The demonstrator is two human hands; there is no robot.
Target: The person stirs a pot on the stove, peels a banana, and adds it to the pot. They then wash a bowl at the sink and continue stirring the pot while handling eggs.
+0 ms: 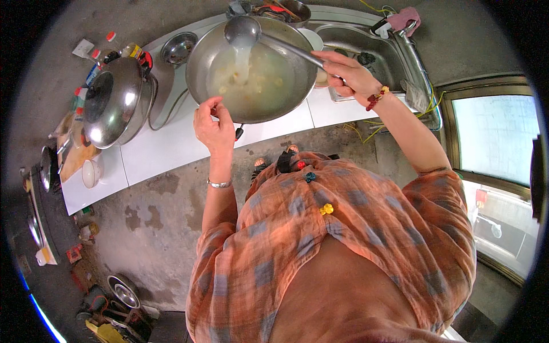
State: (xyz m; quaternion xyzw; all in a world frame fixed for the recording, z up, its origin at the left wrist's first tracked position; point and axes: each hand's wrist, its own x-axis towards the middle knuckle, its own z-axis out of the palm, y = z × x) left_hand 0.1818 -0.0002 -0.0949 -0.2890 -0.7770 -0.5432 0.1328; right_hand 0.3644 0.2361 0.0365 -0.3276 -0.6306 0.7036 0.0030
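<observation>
My right hand [354, 77] grips the handle of a metal ladle [242, 31]. The ladle's bowl is tilted over the far side of a large metal wok [195, 77], and cloudy liquid pours from it. Pale broth with small pieces [257, 81] fills the wok's bottom. My left hand [214, 124] is at the wok's near left rim, thumb and fingertips drawn close together; whether it touches the rim or holds something small I cannot tell. A black handle with a red part [239, 132] shows below the wok.
Left of the wok stand a small metal bowl [179, 48], a lidded metal pot [118, 103], several bottles and a white bowl [91, 173] near a wooden board. A metal sink [386, 51] lies right. Pans [296, 12] stand behind the wok.
</observation>
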